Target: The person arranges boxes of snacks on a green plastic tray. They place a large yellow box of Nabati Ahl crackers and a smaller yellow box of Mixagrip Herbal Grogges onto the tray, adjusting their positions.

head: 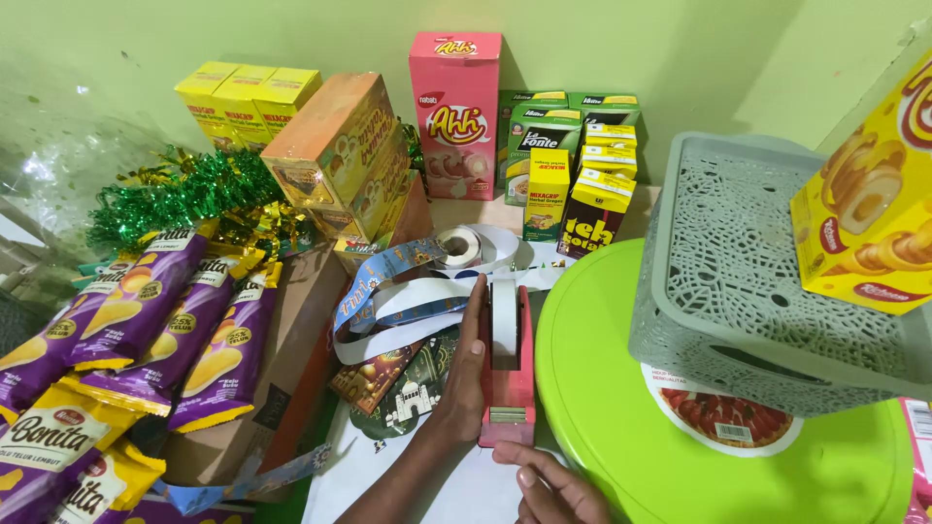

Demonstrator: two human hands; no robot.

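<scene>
While left hand (464, 374) lies flat, fingers extended, along left flank of red tape dispenser (507, 374), we note right hand (546, 482) at its 6 o'clock, fingers loosely curled, gripping nothing, fingertip just beside dispenser base. Dispenser sits at frame centre, touching lime-green round tray (602, 427) at 3 o'clock. Grey lattice basket (738, 272) tilted over tray; purple snack bags (175, 320) at 9 o'clock.

Bright, even indoor light from above, soft shadows behind the boxes along the green wall (680, 58), glare on crinkled clear plastic (53, 165) at far left, sheen on the lime-green lid (602, 408), sharp centre, slight wide-angle stretch at edges, yellow box (869, 218) softened
</scene>
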